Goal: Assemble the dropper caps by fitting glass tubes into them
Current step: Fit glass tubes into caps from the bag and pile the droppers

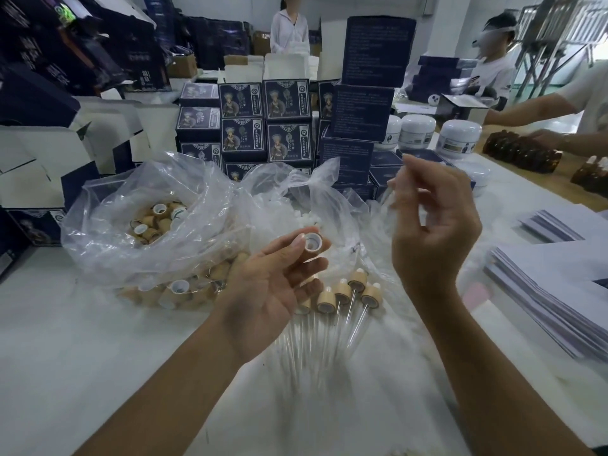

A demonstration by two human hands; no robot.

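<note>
My left hand pinches a dropper cap between thumb and fingertips, its white open underside facing me. My right hand is raised to the right of it and pinches a thin clear glass tube, which is blurred. Hand and cap are apart. Below them, several finished droppers with wooden collars and glass stems lie on the white table. A clear plastic bag at the left holds several loose wooden caps.
A second clear bag with small white parts sits behind my hands. Stacked dark blue boxes and white jars stand at the back. Paper stacks lie right. Another person's arms handle amber bottles at the far right.
</note>
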